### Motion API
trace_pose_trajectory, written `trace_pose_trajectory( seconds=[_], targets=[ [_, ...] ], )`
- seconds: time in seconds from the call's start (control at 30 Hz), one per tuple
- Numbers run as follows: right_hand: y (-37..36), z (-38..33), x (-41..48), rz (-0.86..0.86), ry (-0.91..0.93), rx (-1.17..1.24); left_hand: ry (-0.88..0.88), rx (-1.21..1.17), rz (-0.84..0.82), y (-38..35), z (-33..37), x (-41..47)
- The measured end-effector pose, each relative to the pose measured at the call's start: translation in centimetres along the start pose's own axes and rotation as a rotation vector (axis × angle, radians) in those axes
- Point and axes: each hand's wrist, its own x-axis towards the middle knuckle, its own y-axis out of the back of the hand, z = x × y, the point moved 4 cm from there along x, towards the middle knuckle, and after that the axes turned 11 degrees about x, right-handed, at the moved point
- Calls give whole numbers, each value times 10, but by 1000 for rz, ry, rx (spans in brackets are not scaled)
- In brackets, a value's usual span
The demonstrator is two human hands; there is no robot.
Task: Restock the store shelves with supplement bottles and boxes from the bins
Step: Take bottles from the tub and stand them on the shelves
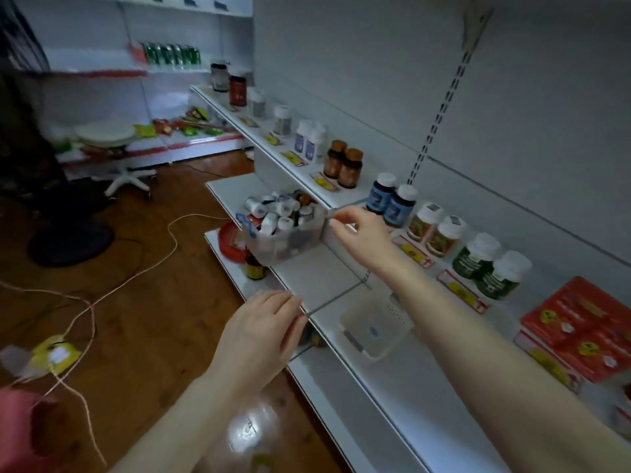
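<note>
A clear plastic bin point(273, 245) full of several white-capped supplement bottles stands on the middle shelf point(321, 278). My right hand point(362, 233) reaches over to it and pinches its near rim. My left hand point(264, 324) hovers at the front edge of that shelf with loosely bent fingers and holds nothing. An empty clear bin point(374, 331) sits on the same shelf under my right forearm. On the upper shelf point(300, 165), pairs of bottles stand in a row: brown point(343, 163), blue point(391, 201), green point(488, 266). Red boxes point(580, 331) are stacked at the right.
A red lid point(230, 240) and a small dark bottle point(254, 268) lie left of the full bin. Cords point(143, 271) trail over the wooden floor beside a yellow tag point(54, 356). A fan base point(70, 240) and a white stool point(109, 138) stand further left.
</note>
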Motion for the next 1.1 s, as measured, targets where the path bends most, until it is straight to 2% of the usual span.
trace_pose_trajectory(
  seconds=[0.33,0.63,0.83,1.1],
  targets=[
    [-106,16,156,-157,-19,26,149,87,-66,-26,-134,88],
    [-188,5,245,-265,-38,43,275,80,-67,-43,-239,128],
    [-236,20,298,-226,-158,13,184,46,-138,-74,-327,167],
    [-284,49,318,-47,-462,-24,-45,-14,-224,-114,-435,220]
  ],
)
